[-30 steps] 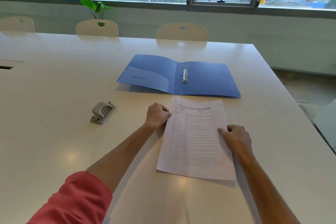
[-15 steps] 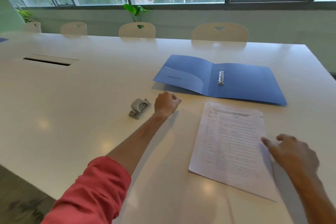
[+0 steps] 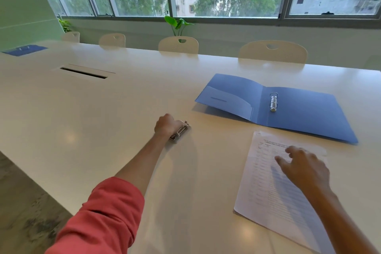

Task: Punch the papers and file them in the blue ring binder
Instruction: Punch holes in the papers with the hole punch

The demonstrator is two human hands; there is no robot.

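Observation:
The blue ring binder [image 3: 305, 111] lies open on the white table [image 3: 103, 113], its metal rings [image 3: 273, 102] upright at the spine. In front of it lies a stack of printed papers [image 3: 268, 189]. My right hand [image 3: 305, 168] hovers over the upper part of the stack, fingers spread, holding nothing. To the left, my left hand [image 3: 168, 127] is closed over a small grey hole punch [image 3: 179, 133] that rests on the table; only the punch's right edge shows beneath the fingers.
Several cream chairs [image 3: 272, 51] line the far side under the windows. A cable slot [image 3: 83, 72] is cut into the table at the left. Another blue binder [image 3: 24, 50] lies at the far left end. The table edge [image 3: 41, 183] and floor are near left.
My left hand left the papers, moved left and closed over the hole punch. My right hand opened and lifted above the stack. The view has swung to the left.

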